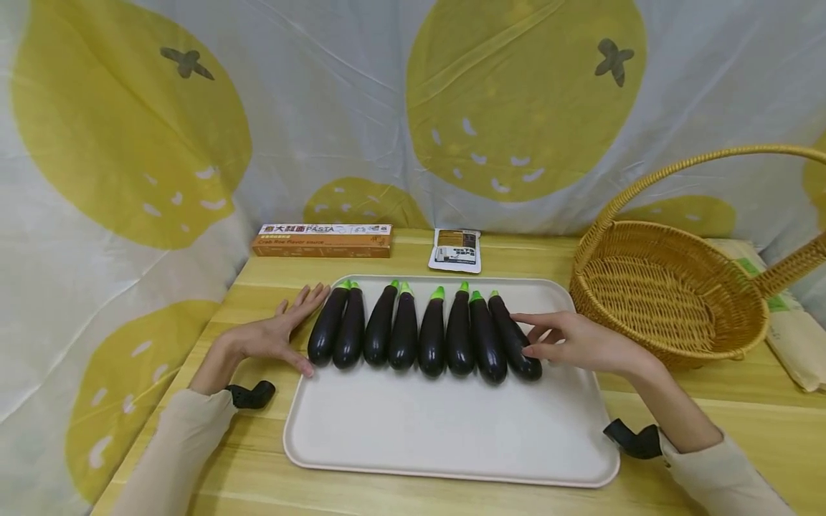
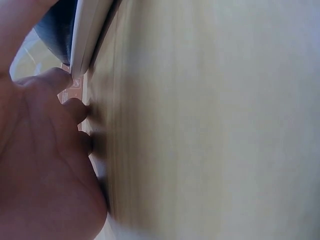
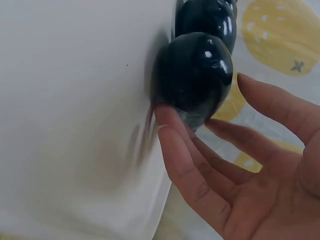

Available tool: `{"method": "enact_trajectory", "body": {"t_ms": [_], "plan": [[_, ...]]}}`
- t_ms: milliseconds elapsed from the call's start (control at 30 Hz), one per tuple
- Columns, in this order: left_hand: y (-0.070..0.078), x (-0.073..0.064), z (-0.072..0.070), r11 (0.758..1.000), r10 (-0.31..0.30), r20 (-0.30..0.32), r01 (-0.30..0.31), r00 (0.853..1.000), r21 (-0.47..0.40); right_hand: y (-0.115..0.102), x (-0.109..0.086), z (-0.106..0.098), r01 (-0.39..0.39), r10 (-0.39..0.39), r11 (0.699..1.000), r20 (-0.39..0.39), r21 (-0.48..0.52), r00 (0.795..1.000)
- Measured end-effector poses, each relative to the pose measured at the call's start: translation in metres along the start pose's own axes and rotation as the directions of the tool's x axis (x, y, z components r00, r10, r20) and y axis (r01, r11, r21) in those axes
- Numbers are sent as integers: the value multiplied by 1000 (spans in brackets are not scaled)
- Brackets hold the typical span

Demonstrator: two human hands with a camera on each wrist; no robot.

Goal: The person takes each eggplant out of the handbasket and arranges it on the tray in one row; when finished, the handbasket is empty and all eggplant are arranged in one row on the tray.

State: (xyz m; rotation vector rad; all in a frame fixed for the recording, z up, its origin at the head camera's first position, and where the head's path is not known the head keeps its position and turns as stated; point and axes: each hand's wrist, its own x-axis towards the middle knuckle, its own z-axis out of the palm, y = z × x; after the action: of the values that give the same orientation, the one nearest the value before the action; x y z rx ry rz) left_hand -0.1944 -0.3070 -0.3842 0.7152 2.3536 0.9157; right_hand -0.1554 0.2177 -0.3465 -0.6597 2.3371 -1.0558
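Several dark purple eggplants with green stems lie side by side across the upper part of a white tray (image 1: 452,437). At the row's right end, my right hand (image 1: 584,344) has its fingers against the side of the outermost eggplant (image 1: 514,337). In the right wrist view, fingertips touch the low side of that eggplant (image 3: 192,75), while the thumb (image 3: 275,107) stands apart from it. My left hand (image 1: 277,337) lies spread at the tray's left edge, close to the leftmost eggplant (image 1: 328,327). The left wrist view shows its palm (image 2: 45,165) beside the tray's rim.
A wicker basket (image 1: 652,304) with a tall handle stands at the right, close to the tray. Behind the tray lie an orange pasta box (image 1: 323,246) and a small white-edged packet (image 1: 455,251). A beige package (image 1: 790,337) is at the far right. A lemon-print cloth hangs behind.
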Motion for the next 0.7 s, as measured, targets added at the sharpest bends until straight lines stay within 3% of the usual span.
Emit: {"method": "enact_trajectory", "body": {"t_ms": [267, 500, 700], "plan": [[1, 1, -1, 1000, 3, -2, -3, 1000, 4, 2, -1, 3, 18, -18, 1000, -5, 5, 1000], [0, -1, -2, 1000, 13, -6, -13, 1000, 6, 1, 1, 1, 36, -37, 997, -13, -62, 999], [0, 2, -3, 999, 16, 3, -16, 1000, 30, -1, -4, -6, 2, -6, 994, -38, -106, 999]]}}
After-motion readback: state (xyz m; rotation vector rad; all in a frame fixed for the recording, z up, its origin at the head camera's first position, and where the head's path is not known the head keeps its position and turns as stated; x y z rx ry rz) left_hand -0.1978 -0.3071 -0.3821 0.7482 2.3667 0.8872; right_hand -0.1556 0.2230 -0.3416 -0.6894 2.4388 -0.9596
